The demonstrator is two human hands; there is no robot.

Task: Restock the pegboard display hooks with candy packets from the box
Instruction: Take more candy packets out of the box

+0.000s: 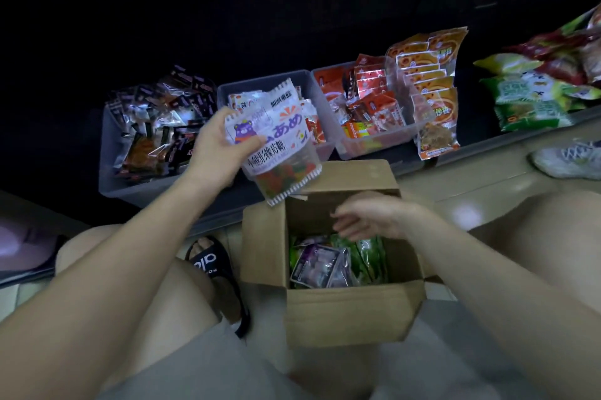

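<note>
Head view: left hand [214, 142] grips white gummy candy packets [279, 142] above open brown cardboard box [351, 315], frame centre. Right hand [370, 217], blurred, fingers spread, empty over box's purple and green packets [338, 261]. Pegboard hooks lost in dark upper frame.

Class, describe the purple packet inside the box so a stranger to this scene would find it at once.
Start at the open cardboard box on the floor between the person's knees. Look inside, to its left half, below the right hand. The purple packet lies on top, showing pale sweets through a clear window, while the green packets beside it stand on edge.
</note>
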